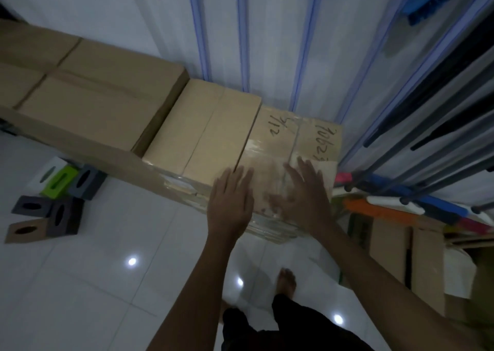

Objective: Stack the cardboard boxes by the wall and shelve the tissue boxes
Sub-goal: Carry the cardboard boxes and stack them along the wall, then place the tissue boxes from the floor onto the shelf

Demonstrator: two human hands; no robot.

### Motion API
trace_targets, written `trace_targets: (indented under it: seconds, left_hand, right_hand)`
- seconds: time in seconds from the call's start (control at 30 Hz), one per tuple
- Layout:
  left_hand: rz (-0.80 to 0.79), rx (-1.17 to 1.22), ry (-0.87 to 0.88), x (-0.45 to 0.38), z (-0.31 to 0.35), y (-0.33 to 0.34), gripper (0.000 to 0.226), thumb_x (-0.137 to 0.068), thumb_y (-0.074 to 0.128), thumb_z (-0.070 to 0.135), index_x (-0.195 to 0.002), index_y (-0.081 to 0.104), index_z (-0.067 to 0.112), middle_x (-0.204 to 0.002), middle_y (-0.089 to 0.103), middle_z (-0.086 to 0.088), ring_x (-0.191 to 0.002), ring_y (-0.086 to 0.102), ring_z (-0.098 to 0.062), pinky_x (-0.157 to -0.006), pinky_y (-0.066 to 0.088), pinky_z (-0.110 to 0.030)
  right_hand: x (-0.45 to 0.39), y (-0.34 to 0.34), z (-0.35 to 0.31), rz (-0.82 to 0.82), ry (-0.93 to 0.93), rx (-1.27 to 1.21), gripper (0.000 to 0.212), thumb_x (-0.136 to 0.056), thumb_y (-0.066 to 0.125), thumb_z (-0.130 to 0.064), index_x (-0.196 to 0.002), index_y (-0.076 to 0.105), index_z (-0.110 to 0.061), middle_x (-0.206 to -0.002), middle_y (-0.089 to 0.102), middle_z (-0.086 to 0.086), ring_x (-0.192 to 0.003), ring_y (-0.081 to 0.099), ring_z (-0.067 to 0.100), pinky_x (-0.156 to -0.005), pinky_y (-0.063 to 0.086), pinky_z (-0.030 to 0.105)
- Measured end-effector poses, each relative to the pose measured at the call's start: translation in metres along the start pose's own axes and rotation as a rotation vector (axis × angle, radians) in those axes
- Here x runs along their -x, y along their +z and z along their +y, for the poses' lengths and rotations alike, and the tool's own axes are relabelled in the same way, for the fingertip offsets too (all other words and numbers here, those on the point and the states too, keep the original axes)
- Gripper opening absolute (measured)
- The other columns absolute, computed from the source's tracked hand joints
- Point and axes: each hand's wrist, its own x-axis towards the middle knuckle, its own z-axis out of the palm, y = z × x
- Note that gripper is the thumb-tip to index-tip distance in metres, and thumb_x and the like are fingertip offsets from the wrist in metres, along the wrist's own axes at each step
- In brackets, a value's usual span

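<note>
Both hands are spread flat with fingers straight, gripping nothing: the left hand (230,198) lies palm down at the near left corner of the taped box (291,158), its fingertips at the seam with the neighbouring box, and the right hand (302,190) lies over the near part of the same lid, though blur hides whether it presses or only hovers. The taped box sits at the right end of a row against the wall (267,30), its long axis running from the person toward the wall, the handwritten marks on its lid reading sideways along that axis. Touching its left side is a plain box (203,134), and left of that a larger box (107,88) standing higher. Well to the left of the taped box, on the white tiled floor (80,284), a cluster of tissue boxes (53,203) lies in grey, green, white and brown, slots facing up. Just beside the taped box on the right stands a rack (427,137) with dark bars, with coloured items and more cartons (401,251) beneath it. A bare foot (287,281) is planted in front of the taped box.
</note>
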Motion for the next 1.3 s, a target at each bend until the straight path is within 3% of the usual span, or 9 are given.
trace_targets:
  seconds: [0.13,0.2,0.27,0.5,0.73,0.9,1.13,1.3]
  left_hand:
    - [0.045,-0.104,-0.014,0.043,-0.045,-0.019,0.055,-0.099,0.055,0.023,-0.153,0.046,0.026,-0.158,0.044,-0.005,-0.15,0.035,-0.029,-0.116,0.035,-0.052]
    - [0.019,-0.134,-0.082,0.063,-0.069,-0.03,0.06,-0.098,0.058,0.026,-0.155,0.041,0.029,-0.162,0.038,-0.003,-0.152,0.029,-0.028,-0.119,0.031,-0.052]
    - [-0.012,-0.15,-0.161,0.084,-0.097,-0.045,0.068,-0.096,0.062,0.029,-0.158,0.034,0.033,-0.164,0.033,-0.002,-0.154,0.025,-0.027,-0.122,0.026,-0.052]
    - [-0.041,-0.2,-0.541,0.153,-0.192,-0.115,0.083,-0.092,0.061,0.031,-0.162,0.017,0.035,-0.171,0.009,-0.001,-0.158,0.0,-0.028,-0.126,0.012,-0.053]
    - [0.006,-0.154,-0.852,0.237,-0.293,-0.164,0.081,-0.098,0.052,0.034,-0.162,0.004,0.038,-0.169,-0.007,0.005,-0.157,-0.009,-0.024,-0.127,0.008,-0.052]
    - [0.019,-0.127,-1.049,0.273,-0.367,-0.187,0.078,-0.099,0.051,0.04,-0.162,0.004,0.039,-0.171,0.001,0.004,-0.158,-0.005,-0.025,-0.126,0.008,-0.051]
    - [-0.049,-0.072,-1.141,0.272,-0.494,-0.225,0.082,-0.099,0.052,0.04,-0.161,-0.001,0.04,-0.171,-0.005,0.004,-0.157,-0.011,-0.026,-0.126,0.009,-0.05]
    - [-0.139,-0.045,-1.138,0.25,-0.599,-0.263,0.081,-0.099,0.052,0.04,-0.162,0.0,0.039,-0.171,-0.006,0.004,-0.157,-0.012,-0.026,-0.127,0.009,-0.051]
  right_hand:
    - [0.023,0.033,-0.062,0.12,-0.286,0.026,0.074,-0.086,0.054,-0.061,-0.149,0.042,-0.024,-0.16,0.033,0.009,-0.15,0.025,0.032,-0.12,0.021,0.058]
    - [0.025,0.049,-0.094,0.098,-0.323,0.054,0.072,-0.086,0.053,-0.062,-0.147,0.048,-0.023,-0.161,0.033,0.008,-0.15,0.025,0.034,-0.121,0.02,0.057]
    - [0.028,0.066,-0.131,0.042,-0.357,0.092,0.073,-0.087,0.05,-0.062,-0.15,0.044,-0.026,-0.163,0.029,0.006,-0.151,0.022,0.033,-0.121,0.017,0.054]
    - [0.04,0.141,-0.259,-0.067,-0.471,0.066,0.071,-0.083,0.062,-0.054,-0.147,0.047,-0.025,-0.162,0.031,0.01,-0.15,0.024,0.036,-0.116,0.03,0.058]
    - [0.052,0.207,-0.378,-0.227,-0.589,0.045,0.074,-0.086,0.058,-0.059,-0.151,0.037,-0.033,-0.165,0.024,0.007,-0.152,0.017,0.035,-0.12,0.024,0.056]
    - [0.033,0.256,-0.455,-0.314,-0.669,0.024,0.071,-0.088,0.054,-0.06,-0.153,0.037,-0.035,-0.166,0.02,0.006,-0.153,0.014,0.032,-0.12,0.023,0.054]
    - [-0.007,0.352,-0.577,-0.411,-0.69,-0.023,0.071,-0.089,0.051,-0.063,-0.153,0.038,-0.034,-0.166,0.019,0.006,-0.154,0.013,0.03,-0.122,0.02,0.054]
    - [-0.047,0.401,-0.652,-0.492,-0.58,0.008,0.072,-0.088,0.047,-0.064,-0.154,0.036,-0.035,-0.167,0.016,0.004,-0.155,0.009,0.028,-0.124,0.012,0.05]
